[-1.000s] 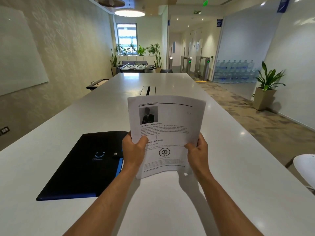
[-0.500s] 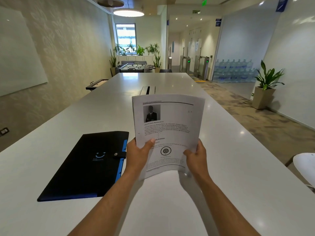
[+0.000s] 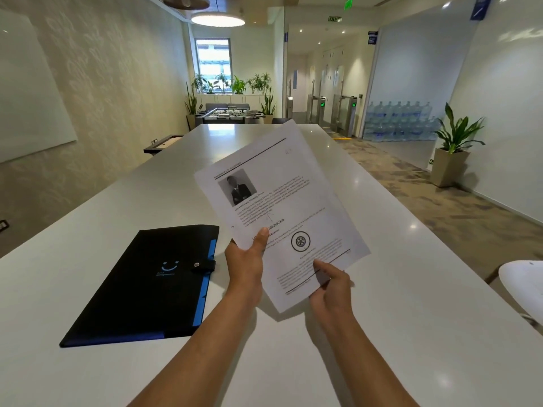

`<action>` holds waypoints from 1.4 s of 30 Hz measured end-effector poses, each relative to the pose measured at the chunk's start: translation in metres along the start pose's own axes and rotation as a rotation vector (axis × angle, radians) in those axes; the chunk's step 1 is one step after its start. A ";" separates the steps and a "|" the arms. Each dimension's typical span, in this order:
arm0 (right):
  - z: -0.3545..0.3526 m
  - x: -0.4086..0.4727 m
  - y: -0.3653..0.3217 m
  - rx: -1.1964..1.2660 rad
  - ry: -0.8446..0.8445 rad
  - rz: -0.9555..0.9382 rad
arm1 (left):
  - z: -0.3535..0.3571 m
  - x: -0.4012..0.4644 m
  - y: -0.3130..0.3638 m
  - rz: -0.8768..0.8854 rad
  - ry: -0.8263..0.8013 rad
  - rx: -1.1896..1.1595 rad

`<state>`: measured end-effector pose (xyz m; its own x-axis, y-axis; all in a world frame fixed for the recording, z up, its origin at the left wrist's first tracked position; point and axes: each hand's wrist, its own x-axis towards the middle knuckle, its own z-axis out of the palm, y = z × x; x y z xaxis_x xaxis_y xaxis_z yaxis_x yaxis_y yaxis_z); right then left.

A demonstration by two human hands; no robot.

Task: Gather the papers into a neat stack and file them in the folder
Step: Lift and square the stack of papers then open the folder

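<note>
Papers [image 3: 282, 207] hang tilted above the worktop [image 3: 396, 318], pinched at their lower-left edge by your left hand [image 3: 245, 264]; your right hand [image 3: 330, 284] only brushes the bottom edge, fingers loose. The sheets look fanned: let that pinch ease and they may splay apart. The folder [image 3: 147, 284], left of your fingers, is snapped shut.

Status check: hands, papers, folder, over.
Left hand pinching papers, held tilted above the table. Right hand at their lower edge, grip unclear. Folder flat, strap snapped shut. Nothing between.
</note>
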<state>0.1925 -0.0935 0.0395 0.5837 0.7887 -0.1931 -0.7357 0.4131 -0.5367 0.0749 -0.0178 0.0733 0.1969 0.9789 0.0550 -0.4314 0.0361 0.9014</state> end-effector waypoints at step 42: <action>0.002 0.026 -0.072 -1.169 -0.274 -0.854 | -0.042 0.022 0.037 0.630 0.045 0.676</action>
<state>0.2602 -0.1020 0.0746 0.5089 0.6149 0.6025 0.5577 0.2976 -0.7748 0.0261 0.0138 0.0894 0.0604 0.7853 0.6162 0.1614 -0.6168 0.7703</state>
